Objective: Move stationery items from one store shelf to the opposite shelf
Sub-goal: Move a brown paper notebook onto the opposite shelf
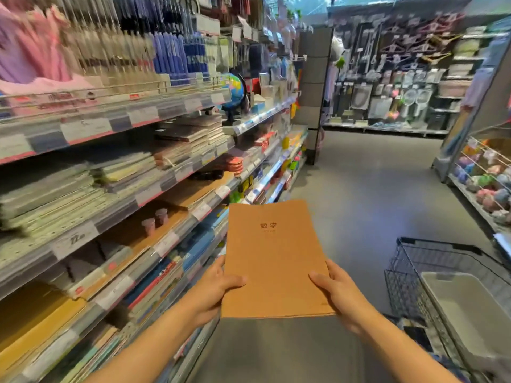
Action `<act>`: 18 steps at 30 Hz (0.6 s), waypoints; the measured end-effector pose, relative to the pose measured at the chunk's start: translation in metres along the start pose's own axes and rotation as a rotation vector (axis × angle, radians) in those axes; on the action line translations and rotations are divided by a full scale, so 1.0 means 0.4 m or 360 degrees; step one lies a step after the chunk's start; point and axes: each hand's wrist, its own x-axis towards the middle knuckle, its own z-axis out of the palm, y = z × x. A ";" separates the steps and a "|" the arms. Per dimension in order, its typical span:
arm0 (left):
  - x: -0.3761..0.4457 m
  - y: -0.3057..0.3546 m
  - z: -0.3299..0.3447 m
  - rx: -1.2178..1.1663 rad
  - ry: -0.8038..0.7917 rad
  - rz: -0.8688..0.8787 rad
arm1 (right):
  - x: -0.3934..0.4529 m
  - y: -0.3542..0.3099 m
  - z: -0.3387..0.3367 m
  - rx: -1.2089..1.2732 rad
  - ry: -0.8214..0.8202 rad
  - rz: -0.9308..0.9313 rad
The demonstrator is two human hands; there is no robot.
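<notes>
Thumbs of both the left hand and right hand pinch the brown notebook at centre frame, over the aisle. Honestly, that thin cover could flop or slide out, since only its near corners are held.

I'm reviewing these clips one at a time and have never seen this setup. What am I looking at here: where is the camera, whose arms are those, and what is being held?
There is no robot here. The single picture comes from a wide-angle camera worn on a person's head, looking forward and down, so the two bare arms belong to the wearer. The left hand and the right hand each grip a side edge of a brown paper-covered exercise book, thumbs on its cover, held over the aisle floor. On the wearer's left runs a stationery shelf stacked with notebooks, with a globe further along. At lower right stands a wire shopping cart holding a pale plastic bin. The picture is blurred at the sides.
</notes>
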 end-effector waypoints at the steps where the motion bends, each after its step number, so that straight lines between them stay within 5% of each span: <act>1: 0.046 0.012 0.005 -0.0002 0.0018 0.0013 | 0.053 -0.020 -0.019 -0.0014 -0.0038 0.0021; 7: 0.281 0.062 -0.018 -0.0117 0.0235 0.0020 | 0.371 -0.097 -0.083 -0.0126 -0.0255 0.0121; 18: 0.557 0.110 -0.229 -0.0258 0.0686 -0.0078 | 0.857 -0.091 0.043 -0.0225 -0.0591 0.0360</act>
